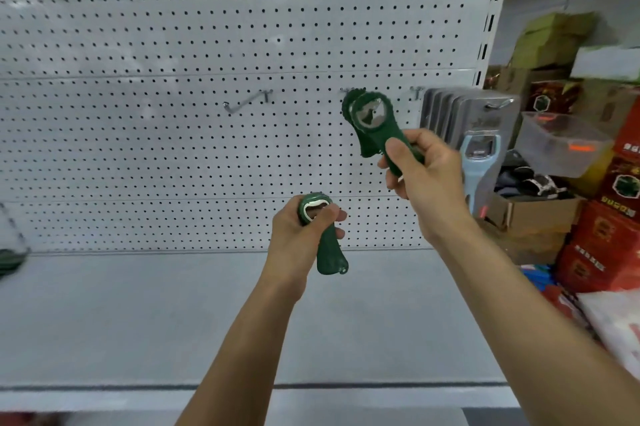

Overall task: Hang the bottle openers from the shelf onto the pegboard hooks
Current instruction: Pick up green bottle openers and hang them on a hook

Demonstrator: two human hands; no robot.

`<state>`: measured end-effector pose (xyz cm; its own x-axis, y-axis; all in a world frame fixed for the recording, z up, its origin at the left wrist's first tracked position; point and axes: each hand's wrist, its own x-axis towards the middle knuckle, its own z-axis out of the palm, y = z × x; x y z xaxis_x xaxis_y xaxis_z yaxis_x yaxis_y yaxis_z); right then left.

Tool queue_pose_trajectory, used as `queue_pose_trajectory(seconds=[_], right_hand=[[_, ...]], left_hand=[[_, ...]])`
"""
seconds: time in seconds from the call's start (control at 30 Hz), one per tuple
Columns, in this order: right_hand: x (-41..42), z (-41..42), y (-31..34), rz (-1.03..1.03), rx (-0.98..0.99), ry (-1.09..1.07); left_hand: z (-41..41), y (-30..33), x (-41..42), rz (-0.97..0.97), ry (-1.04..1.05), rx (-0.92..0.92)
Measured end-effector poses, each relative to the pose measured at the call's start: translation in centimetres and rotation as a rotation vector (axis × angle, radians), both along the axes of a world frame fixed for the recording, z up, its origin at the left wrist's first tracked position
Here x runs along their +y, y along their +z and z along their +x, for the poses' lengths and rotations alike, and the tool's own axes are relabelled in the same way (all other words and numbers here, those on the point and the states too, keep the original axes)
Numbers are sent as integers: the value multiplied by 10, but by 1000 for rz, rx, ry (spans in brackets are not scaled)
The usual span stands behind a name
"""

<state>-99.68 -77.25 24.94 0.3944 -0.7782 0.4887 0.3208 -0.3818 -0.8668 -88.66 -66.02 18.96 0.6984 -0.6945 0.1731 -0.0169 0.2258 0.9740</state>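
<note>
Both hands grip green, seemingly plastic openers [375, 124].

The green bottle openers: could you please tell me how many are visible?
3: one in the left hand, one in the right hand, one behind it at the middle hook; others may be hidden.

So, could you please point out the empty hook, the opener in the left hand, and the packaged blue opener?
empty hook [246, 102]: head view, middle of its wire arm.
opener in the left hand [329, 254]: head view, lower handle.
packaged blue opener [475, 165]: head view, upper handle.
</note>
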Motion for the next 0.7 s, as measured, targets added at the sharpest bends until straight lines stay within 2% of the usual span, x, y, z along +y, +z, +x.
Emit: queue_pose_trajectory(seconds=[0.57,0.7], right_hand=[[-42,49,1,98,61,-55],[-34,46,-8,201,81,-57]], left_hand=[[19,11,-7,-23,14,-9],[19,14,-8,-51,13,3]])
